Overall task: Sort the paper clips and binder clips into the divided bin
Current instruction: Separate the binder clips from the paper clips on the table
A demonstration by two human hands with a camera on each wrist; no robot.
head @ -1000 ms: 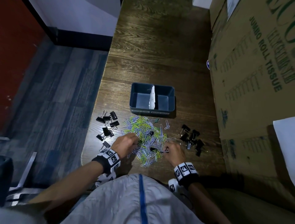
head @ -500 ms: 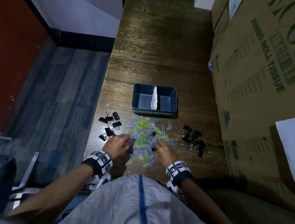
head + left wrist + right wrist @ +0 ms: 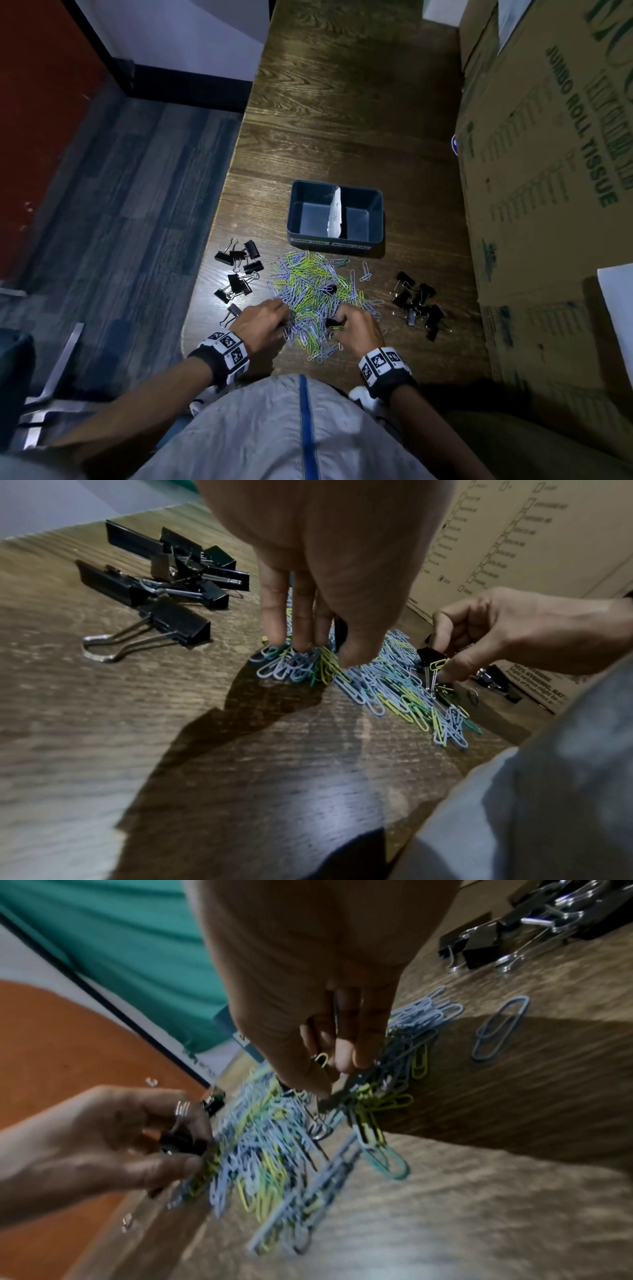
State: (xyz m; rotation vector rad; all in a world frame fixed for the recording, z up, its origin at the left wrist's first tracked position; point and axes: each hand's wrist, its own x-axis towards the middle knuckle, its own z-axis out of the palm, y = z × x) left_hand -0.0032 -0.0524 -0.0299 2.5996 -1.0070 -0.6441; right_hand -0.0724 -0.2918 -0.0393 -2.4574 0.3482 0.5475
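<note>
A dark blue divided bin [image 3: 376, 219] with a white paper divider [image 3: 335, 213] stands beyond a pile of coloured paper clips [image 3: 317, 287]. Black binder clips lie in a left group [image 3: 239, 270] and a right group [image 3: 418, 305]. My left hand [image 3: 284, 318] reaches down into the pile's near left edge [image 3: 294, 666]; in the right wrist view its thumb and fingers pinch a black binder clip [image 3: 181, 1144]. My right hand [image 3: 337, 323] pinches another black binder clip [image 3: 430, 654] at the pile's near right, with a yellow paper clip [image 3: 436, 665] hooked on it.
A large cardboard box [image 3: 548, 171] walls off the table's right side. The wooden table's left edge [image 3: 219, 205] drops to the floor. One black binder clip [image 3: 330, 288] sits in the middle of the pile, and a lone paper clip [image 3: 365, 271] lies to its right.
Both hands have stayed at the near edge of the pile. The right hand has shifted slightly left, towards the left hand, with a black binder clip in its fingers.
</note>
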